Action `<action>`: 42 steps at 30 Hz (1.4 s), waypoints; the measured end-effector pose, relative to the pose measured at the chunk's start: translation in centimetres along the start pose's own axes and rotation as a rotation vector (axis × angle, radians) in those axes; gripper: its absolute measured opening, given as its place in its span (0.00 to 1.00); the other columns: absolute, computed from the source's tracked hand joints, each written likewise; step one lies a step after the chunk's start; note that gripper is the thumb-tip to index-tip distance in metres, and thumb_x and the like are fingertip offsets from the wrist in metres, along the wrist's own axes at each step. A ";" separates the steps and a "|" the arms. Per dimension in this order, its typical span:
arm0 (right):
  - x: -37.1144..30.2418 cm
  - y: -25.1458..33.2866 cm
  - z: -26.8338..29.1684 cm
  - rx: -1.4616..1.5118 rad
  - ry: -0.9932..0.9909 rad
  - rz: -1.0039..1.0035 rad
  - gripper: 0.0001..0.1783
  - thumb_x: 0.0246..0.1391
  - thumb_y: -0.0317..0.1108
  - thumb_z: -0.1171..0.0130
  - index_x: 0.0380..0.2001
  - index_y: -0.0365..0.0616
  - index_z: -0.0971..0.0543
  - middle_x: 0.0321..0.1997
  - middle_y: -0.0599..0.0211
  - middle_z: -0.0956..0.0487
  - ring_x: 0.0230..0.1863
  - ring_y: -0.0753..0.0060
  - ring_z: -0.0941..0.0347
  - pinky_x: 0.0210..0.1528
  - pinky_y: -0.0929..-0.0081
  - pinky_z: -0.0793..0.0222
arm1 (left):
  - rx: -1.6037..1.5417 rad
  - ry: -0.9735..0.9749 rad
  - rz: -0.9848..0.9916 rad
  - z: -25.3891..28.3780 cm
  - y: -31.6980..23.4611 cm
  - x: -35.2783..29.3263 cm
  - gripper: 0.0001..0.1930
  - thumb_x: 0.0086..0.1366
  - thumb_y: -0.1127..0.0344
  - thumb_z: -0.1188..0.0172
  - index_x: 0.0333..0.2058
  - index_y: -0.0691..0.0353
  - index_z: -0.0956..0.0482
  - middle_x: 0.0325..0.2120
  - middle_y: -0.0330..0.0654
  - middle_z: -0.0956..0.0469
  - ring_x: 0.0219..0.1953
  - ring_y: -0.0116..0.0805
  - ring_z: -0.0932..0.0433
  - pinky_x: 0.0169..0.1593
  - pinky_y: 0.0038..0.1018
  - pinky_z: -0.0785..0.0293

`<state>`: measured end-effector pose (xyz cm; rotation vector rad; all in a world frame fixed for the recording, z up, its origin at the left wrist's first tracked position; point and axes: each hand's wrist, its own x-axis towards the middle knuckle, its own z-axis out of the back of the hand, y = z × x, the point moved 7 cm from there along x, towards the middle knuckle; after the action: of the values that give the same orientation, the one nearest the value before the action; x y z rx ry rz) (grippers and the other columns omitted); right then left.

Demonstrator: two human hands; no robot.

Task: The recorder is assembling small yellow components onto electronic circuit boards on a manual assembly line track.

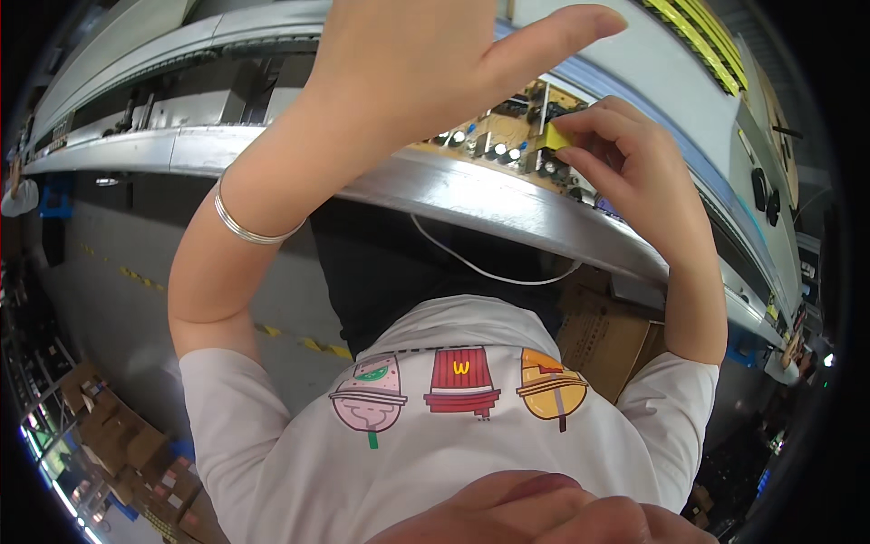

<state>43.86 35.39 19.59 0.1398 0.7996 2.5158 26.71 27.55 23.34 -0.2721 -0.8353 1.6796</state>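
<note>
The grey floor spreads at the left, behind the bent left arm. Across the picture runs a long metal rail; its near edge passes just before the person's dark trousers and looks curved through the lens. Below this rail, at the right, a cardboard box stands under the near edge, so the room for legs is narrower there.

The left hand is high above the rail, and the top border of the picture cuts it. Its thumb is stretched to the right, away from the palm; the other fingers are outside the view, so I cannot tell if they are open or closed. The right hand comes over the rail from the right side, and a gap remains between it and the left wrist.

In this gap the circuit board shows, beyond the near rail; the left wrist hides its left part. A white cable hangs in a loop below the rail. Smallest is the yellow block, at the right part of the board, pinched between the thumb and fingertips of the right hand.
</note>
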 end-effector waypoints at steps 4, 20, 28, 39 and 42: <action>1.1 -1.3 3.4 0.048 -0.064 0.067 0.13 0.58 0.26 0.37 0.47 0.39 0.16 0.35 0.68 0.19 0.30 0.81 0.30 0.32 0.85 0.38 | 0.001 -0.045 -0.063 -0.5 -0.8 2.9 0.33 0.70 0.45 0.45 0.59 0.71 0.29 0.51 0.57 0.22 0.62 0.59 0.30 0.69 0.56 0.44; 2.1 -17.8 16.1 -0.856 -0.734 0.137 0.21 0.56 0.39 0.33 0.52 0.47 0.18 0.46 0.68 0.17 0.43 0.65 0.23 0.46 0.70 0.28 | 0.007 -0.097 -0.154 -0.4 -1.5 5.3 0.32 0.71 0.46 0.45 0.59 0.71 0.29 0.50 0.56 0.21 0.61 0.57 0.29 0.67 0.53 0.43; 1.2 -4.7 7.8 0.177 -0.494 0.262 0.19 0.54 0.35 0.31 0.50 0.43 0.16 0.39 0.69 0.17 0.35 0.79 0.29 0.38 0.85 0.35 | 0.061 -0.135 -0.068 -3.5 -0.7 6.0 0.32 0.71 0.46 0.45 0.58 0.71 0.29 0.50 0.55 0.21 0.60 0.56 0.28 0.67 0.52 0.42; 1.0 -0.3 -0.2 0.198 -0.060 0.077 0.11 0.52 0.25 0.35 0.39 0.38 0.18 0.39 0.69 0.20 0.37 0.77 0.32 0.43 0.82 0.37 | 0.079 -0.183 -0.091 -4.2 -1.0 6.3 0.31 0.71 0.46 0.45 0.58 0.70 0.29 0.49 0.55 0.21 0.59 0.55 0.27 0.66 0.51 0.41; 0.9 0.1 -0.4 0.113 -0.082 0.080 0.10 0.50 0.27 0.33 0.37 0.38 0.18 0.35 0.67 0.23 0.34 0.75 0.31 0.38 0.80 0.34 | 0.078 -0.191 -0.103 -3.9 -0.9 5.8 0.31 0.71 0.46 0.45 0.58 0.70 0.29 0.49 0.55 0.21 0.59 0.54 0.27 0.66 0.50 0.41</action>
<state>42.99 35.58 19.28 0.3169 0.9200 2.5208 27.99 34.48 22.60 -0.0144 -0.9062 1.6543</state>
